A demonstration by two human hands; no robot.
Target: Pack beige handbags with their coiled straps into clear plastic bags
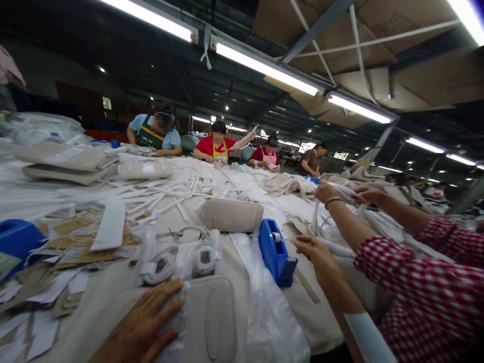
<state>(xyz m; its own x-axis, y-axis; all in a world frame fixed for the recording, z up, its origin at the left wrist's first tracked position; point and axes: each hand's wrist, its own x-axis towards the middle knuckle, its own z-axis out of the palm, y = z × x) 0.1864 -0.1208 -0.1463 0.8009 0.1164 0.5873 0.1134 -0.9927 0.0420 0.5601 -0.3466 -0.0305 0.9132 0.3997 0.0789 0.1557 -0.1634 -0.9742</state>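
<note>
My left hand (141, 322) lies flat with fingers spread on a clear plastic wrap at the left edge of a beige padded cover (212, 317) at the table's near edge. My right hand (315, 252), with a pale blue sleeve on the forearm, reaches over the table. Its fingers stretch towards the back of a blue tape dispenser (276, 252), and nothing shows in them. Bagged coils of white cord (181, 259) lie just beyond my left hand. A long clear plastic bag (264, 302) runs between my two hands.
A co-worker in a red checked sleeve (423, 282) on the right handles white strips with both hands (340, 194). Beige cushions (231, 215), white strips and cardboard scraps (75, 242) cover the table. Several people work along the far side. Another blue dispenser (15, 247) sits at the left.
</note>
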